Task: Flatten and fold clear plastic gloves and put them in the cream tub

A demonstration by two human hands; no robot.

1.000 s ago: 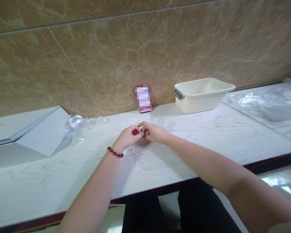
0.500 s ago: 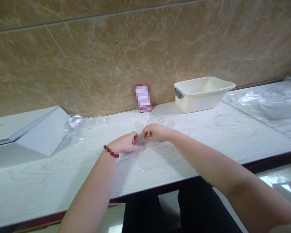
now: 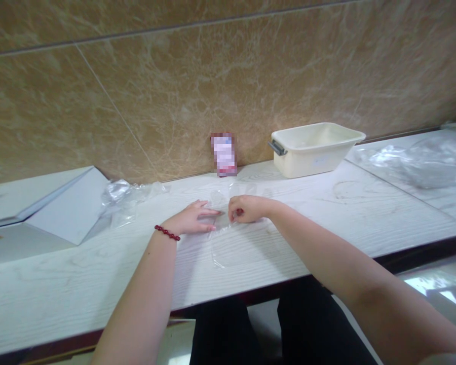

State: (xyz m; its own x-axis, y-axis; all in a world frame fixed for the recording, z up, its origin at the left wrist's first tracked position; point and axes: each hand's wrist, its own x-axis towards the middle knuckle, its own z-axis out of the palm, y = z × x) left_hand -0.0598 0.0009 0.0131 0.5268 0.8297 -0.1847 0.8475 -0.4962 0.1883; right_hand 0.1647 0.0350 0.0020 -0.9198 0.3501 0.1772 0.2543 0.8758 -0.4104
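A clear plastic bag [image 3: 247, 248] lies flat on the white wood-grain table [image 3: 79, 294] in front of me; its outline is faint. My left hand [image 3: 193, 218], below a red bead bracelet, rests at the bag's left side with its fingers spread. Over the bag's upper part is my right hand [image 3: 249, 209], its thumb and fingers pinched together on the bag's thin film. A narrow gap separates the two hands.
A phone-like object [image 3: 224, 154], blurred out, leans against the marble wall [image 3: 175, 101]. Behind on the right stands a cream bin [image 3: 307, 162] with a grey handle. Crumpled clear plastic [image 3: 117, 195] lies beside a white box [image 3: 68, 208] at left; more plastic bags [image 3: 421, 157] lie far right.
My left hand has opened from a curled grip, its fingers now spread, and shifted slightly left. My right hand has moved a little to the right and stays pinched.
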